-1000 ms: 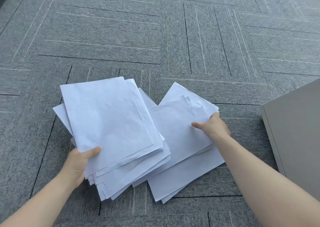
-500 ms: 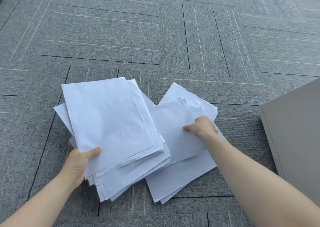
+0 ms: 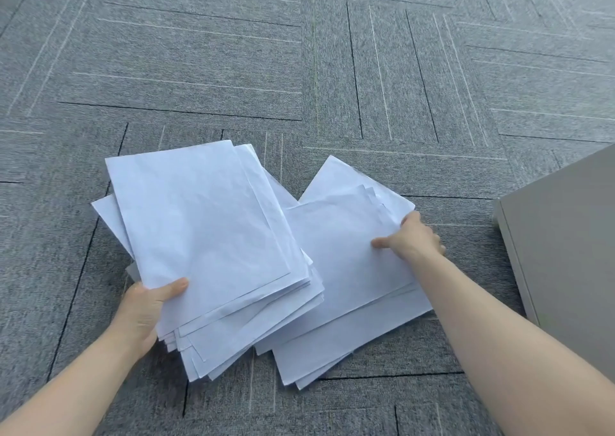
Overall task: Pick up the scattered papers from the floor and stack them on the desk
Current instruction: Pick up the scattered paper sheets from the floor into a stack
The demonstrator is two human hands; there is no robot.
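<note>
Papers lay lower centre on the carpet [image 3: 332, 69]: left hand [image 3: 146, 309] gripped the gathered stack [image 3: 206, 236], right hand [image 3: 414, 239] pinched the loose sheets [image 3: 346, 286]. Gathering step; next, merge both piles.

Held stack [image 3: 206, 236] left, floor papers [image 3: 349, 269] right beside it, cabinet [image 3: 565, 252] far right

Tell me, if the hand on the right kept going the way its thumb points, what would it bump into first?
Probably the left-held stack of papers. The right hand grips loose sheets, thumb pointing left across them toward that stack. Depth is hard to judge.
</note>
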